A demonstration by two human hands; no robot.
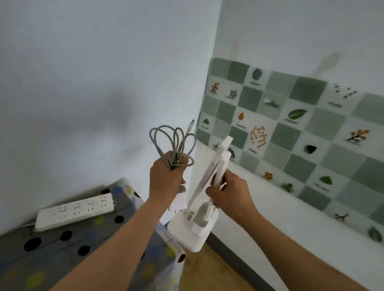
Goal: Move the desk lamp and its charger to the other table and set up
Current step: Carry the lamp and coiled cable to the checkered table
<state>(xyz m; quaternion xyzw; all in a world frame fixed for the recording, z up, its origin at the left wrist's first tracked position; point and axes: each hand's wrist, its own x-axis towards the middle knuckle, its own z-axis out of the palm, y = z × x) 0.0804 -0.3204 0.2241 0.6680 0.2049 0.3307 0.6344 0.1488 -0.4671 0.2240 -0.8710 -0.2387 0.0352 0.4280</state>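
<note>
White walls meet behind the table [60, 261] with its power strip [76, 213]. It seems the carrying step: your left grip [166, 180] is curled round the charger cable [175, 141] and your right grip [231, 193] round the lamp [193, 229], both right of the strip. Next you probably must stand the lamp upright.

Charger plug [179, 203] mostly hidden behind left hand [166, 180]; cable [175, 144] bundle's lower part lost in the fist. Label [190, 215] on lamp [193, 229] too small to read; stem partly covered by right hand [228, 192]. Table [37, 259] cut off at bottom & left edges, blurred.
</note>
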